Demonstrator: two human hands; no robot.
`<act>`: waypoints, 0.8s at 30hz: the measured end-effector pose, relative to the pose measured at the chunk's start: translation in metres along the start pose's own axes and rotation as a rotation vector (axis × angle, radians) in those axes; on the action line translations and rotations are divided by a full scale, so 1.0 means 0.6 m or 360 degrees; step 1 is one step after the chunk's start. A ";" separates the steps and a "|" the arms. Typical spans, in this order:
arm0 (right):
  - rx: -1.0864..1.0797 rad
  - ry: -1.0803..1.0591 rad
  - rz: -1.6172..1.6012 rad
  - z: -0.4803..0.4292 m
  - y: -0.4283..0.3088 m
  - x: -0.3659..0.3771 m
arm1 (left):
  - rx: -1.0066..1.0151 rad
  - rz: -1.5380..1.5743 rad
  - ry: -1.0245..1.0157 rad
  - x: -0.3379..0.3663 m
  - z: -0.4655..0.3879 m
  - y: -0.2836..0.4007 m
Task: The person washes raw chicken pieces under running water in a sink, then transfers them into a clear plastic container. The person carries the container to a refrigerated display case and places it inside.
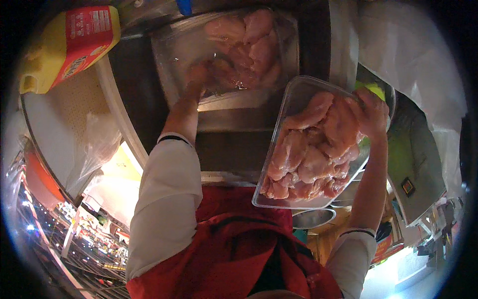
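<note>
Under the water of a clear plastic tub (164, 63), my left hand (199, 73) is among pieces of raw chicken (257, 48). Its fingers are blurred by the water, so what they hold cannot be made out. A second clear plastic container (276, 123), to the right and nearer my body, is heaped with raw chicken pieces (310, 153). My right hand (371, 112) is at this container's far right side, fingers bent over onto the topmost chicken. Whether it grips a piece, the rim, or only rests there is not plain.
The tub stands in a metal sink (231, 149). A yellow plastic jug (44, 48) with a red label lies on the left ledge, near a clear plastic bag (101, 138). A metal bowl (313, 218) sits below the right container. Plastic sheeting (410, 56) covers the right side.
</note>
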State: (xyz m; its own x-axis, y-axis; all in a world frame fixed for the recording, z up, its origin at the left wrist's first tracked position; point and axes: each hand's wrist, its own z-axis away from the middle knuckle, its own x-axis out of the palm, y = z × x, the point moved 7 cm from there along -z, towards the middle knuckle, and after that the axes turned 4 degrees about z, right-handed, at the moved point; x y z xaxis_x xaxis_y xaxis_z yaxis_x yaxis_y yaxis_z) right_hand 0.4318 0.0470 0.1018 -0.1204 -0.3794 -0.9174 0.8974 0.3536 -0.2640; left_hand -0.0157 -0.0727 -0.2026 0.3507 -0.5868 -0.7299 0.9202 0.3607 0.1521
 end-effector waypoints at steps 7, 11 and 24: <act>-0.0031 0.0017 0.0015 -0.013 -0.024 -0.006 | 0.0277 0.0131 0.0123 -0.076 0.040 0.106; -0.0002 0.0006 0.0105 -0.011 -0.029 -0.006 | 0.0151 -0.0077 0.0223 -0.036 0.061 0.174; 0.0071 0.0058 0.0041 -0.009 -0.020 -0.012 | 0.0858 0.1230 0.1453 -0.333 0.307 0.177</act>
State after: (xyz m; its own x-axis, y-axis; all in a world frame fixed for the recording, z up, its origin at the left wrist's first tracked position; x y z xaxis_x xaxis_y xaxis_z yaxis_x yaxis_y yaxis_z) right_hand 0.4194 0.0499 0.1101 -0.1119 -0.3392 -0.9340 0.9182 0.3242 -0.2277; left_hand 0.0438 -0.0508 0.0819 0.7676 0.4156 -0.4879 0.5643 -0.0774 0.8219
